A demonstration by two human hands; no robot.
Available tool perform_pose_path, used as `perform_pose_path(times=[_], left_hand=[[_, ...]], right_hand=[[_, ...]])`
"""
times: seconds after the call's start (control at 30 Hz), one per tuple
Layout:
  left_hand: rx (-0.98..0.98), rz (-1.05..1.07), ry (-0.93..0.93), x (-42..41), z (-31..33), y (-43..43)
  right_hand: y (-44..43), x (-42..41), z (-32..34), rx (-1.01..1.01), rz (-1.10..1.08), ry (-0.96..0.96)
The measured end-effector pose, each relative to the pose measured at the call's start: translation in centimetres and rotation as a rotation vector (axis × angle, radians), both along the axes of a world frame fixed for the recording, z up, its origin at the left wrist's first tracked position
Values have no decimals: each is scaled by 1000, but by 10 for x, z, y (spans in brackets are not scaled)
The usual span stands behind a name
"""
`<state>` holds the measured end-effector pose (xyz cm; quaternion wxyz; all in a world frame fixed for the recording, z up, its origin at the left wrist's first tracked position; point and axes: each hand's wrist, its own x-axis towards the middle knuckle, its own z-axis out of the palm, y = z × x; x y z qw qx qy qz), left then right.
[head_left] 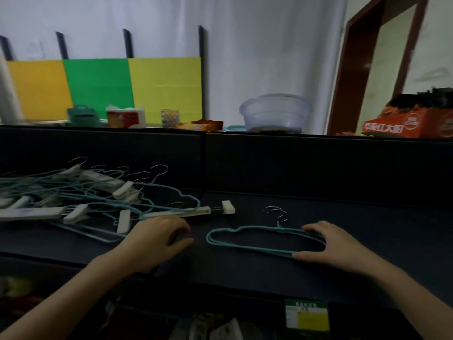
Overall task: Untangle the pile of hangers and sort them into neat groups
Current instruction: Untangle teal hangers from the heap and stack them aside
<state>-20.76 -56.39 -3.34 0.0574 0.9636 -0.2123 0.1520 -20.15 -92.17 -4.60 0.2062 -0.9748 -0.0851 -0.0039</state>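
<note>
**Head view.** The dark table [355, 217] has a raised back edge. The pile of hangers [81, 197] sits on the left: teal wire ones interlaced with white clip hangers, hooks pointing away from us. One clip hanger [196, 212] juts out of the pile to the right, and its end clip lies free on the table. Right of centre, well apart from the pile, lies a small stack of teal hangers [257, 227]. It is flat, with the hooks roughly aligned on the far side. We count two or three hooks, but blur prevents certainty.

The right hand [331, 249] has thumb and fingers spread wide over the stack's right end. The thumb is on the near bar and the fingers on the far shoulder, nearly straight rather than wrapped.

The left hand [159, 238] is knuckles up with fingers curled under, at the near right edge of the pile and just on our side of the jutting clip hanger. We cannot tell whether it pinches a wire.

**Judgement.** The step in hand looks like squaring the teal stack while reaching for the next hanger.
- We would press the stack down with the right hand so it does not slide.
- The jutting clip hanger looks the loosest, so we would take it first.
- We would draw it out along its own length so the clips do not snag the teal loops, lifting the hook clear before pulling.
- We would start the clip-hanger group in a spot apart from the teal stack.
</note>
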Motion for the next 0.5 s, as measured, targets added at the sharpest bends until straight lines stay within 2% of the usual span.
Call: perform_pose_path(times=[0.23, 0.5], left_hand=[[-110, 122, -120, -22, -2, 26], [-162, 245, -188, -44, 8, 73]], right_hand=[[12, 2, 6, -12, 148, -105], [76, 18, 24, 7, 338, -224]])
